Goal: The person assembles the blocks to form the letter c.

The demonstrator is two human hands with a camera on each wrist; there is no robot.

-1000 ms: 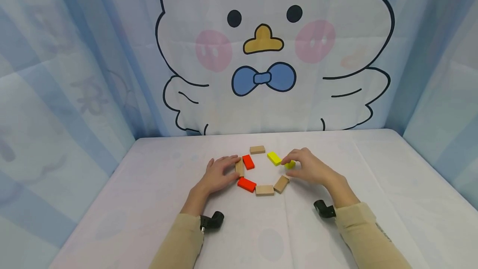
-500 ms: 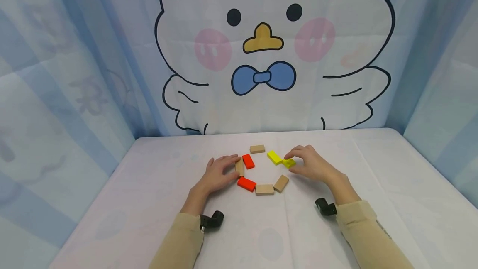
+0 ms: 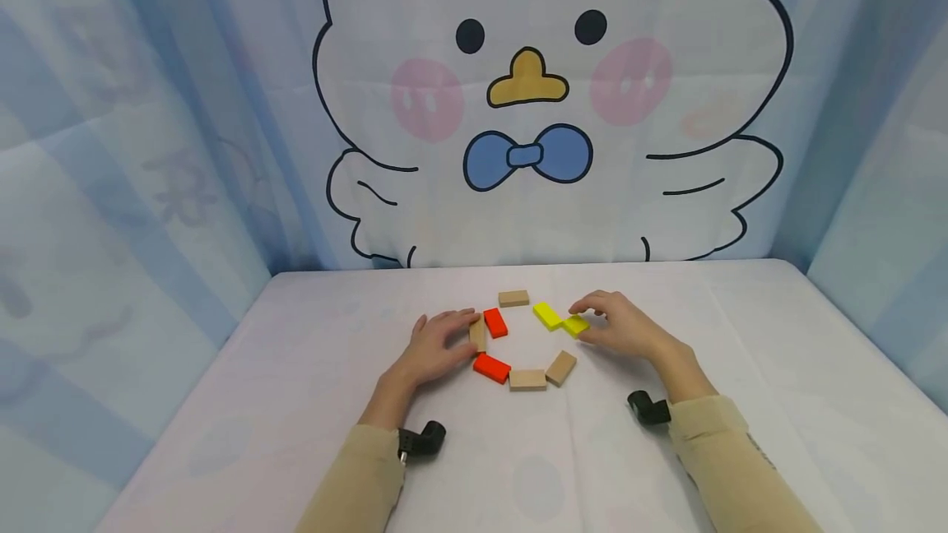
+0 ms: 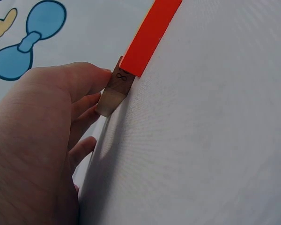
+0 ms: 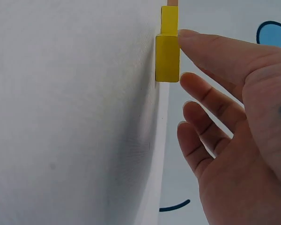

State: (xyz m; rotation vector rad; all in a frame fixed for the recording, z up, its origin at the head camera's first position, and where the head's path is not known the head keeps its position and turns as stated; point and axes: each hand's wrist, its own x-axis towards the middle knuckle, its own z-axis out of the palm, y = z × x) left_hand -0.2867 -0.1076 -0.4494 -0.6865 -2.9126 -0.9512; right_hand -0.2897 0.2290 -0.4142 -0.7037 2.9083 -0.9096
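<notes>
At the left of a rough ring of small flat blocks, my left hand [image 3: 437,344] holds a plain wooden block [image 3: 477,334] between thumb and fingers. In the left wrist view, that wooden block [image 4: 114,93] has a dark printed mark, and a red block [image 4: 150,40] stands close by it. On the ring's right, my right hand [image 3: 618,326] is at a yellow block [image 3: 576,326], whose corner meets another yellow block [image 3: 548,316]. The right wrist view has the thumb at the edge of the nearer yellow block [image 5: 167,58], with the other visible fingers spread and apart from it.
Inside the left of the ring lies a red block [image 3: 495,322]; another red block [image 3: 492,368] is at lower left. Wooden blocks lie at the front [image 3: 527,380], front right [image 3: 560,368] and back [image 3: 513,298]. A white cloth [image 3: 474,467] covers the table; a printed curtain [image 3: 689,187] hangs behind.
My right hand has shifted slightly right, and its fingers have parted from the yellow block, leaving more of it visible. My left hand stays in place at the wooden block.
</notes>
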